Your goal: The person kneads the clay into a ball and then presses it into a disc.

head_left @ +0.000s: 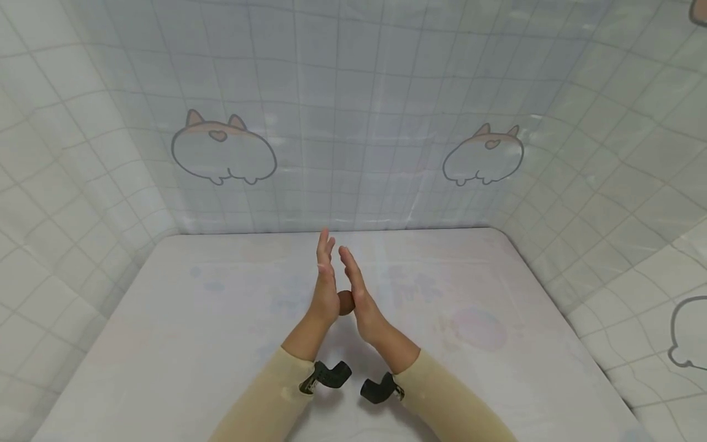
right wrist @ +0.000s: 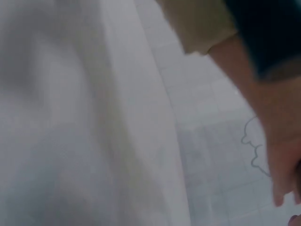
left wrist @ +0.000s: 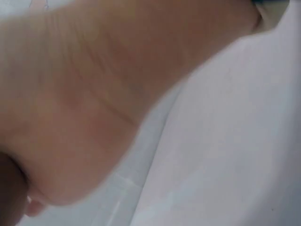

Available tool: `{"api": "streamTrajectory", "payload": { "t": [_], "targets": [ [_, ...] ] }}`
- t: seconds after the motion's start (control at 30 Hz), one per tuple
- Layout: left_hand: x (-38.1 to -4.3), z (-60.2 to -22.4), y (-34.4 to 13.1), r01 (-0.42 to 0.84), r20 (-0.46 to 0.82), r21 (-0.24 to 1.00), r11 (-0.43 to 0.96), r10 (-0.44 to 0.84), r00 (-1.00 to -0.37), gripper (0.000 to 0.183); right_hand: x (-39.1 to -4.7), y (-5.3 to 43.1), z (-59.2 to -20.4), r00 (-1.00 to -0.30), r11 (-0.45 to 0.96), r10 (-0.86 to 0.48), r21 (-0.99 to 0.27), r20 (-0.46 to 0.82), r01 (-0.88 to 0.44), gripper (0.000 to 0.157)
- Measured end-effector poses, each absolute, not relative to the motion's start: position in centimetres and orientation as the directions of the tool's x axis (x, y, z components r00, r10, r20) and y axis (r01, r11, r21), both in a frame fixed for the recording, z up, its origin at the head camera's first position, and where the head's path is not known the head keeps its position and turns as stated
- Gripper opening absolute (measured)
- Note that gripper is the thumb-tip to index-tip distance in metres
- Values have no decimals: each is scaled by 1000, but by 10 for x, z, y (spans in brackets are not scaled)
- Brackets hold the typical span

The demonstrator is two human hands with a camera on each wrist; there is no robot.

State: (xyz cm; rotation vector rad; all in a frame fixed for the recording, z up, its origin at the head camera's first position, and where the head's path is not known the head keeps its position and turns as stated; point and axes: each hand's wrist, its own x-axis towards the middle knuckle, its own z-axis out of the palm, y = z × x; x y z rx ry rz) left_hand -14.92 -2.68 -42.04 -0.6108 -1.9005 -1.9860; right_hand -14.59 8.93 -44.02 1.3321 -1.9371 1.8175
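A small brown ball (head_left: 345, 302) sits between the two palms, above the table. My left hand (head_left: 324, 298) presses on it from the left, its fingers straight and pointing away from me. From the other side my right hand (head_left: 366, 310) presses with its palm, fingers also extended. The fingertips of the two hands stand a little apart. In the left wrist view, the heel of the left hand (left wrist: 80, 136) fills much of the picture, with part of the brown ball (left wrist: 10, 193) at the lower left edge. The right wrist view catches only part of the right hand (right wrist: 284, 160).
A pale table (head_left: 210, 319) with faint coloured patches lies under the hands. Grid-patterned curtains (head_left: 353, 123) with cartoon animal prints enclose its back and sides. Both forearms wear cream sleeves (head_left: 265, 399), with a dark wrist-worn device (head_left: 331, 374) on each.
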Motion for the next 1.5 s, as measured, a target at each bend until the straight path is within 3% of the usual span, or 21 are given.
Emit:
{"api": "streamTrajectory", "payload": {
  "t": [0.33,0.6,0.83,1.0,1.27,1.37,1.5],
  "targets": [
    [-152,-440,-26,491,479,871,33,175,-860,89,-143,93,-427,-557,-128,-424,-657,714,-743,91],
    [-143,-444,-20,358,325,932,59,302,-896,81,-152,98,-422,-619,-27,-367,-674,694,-739,95],
    [-137,-442,-18,355,337,935,-20,371,-866,85,-162,102,-423,-703,68,-324,-725,633,-685,96],
    [-138,-439,-19,409,414,908,-96,364,-834,90,-167,103,-427,-769,125,-326,-782,549,-611,97],
    [-136,-427,-23,468,487,873,-138,296,-822,94,-170,99,-441,-802,161,-370,-817,470,-553,95],
    [-137,-424,-23,496,517,856,-148,257,-816,95,-167,96,-445,-792,158,-393,-814,467,-559,92],
    [-139,-420,-23,536,547,837,-109,212,-810,95,-161,92,-449,-736,52,-425,-798,526,-601,88]
  ]
}}
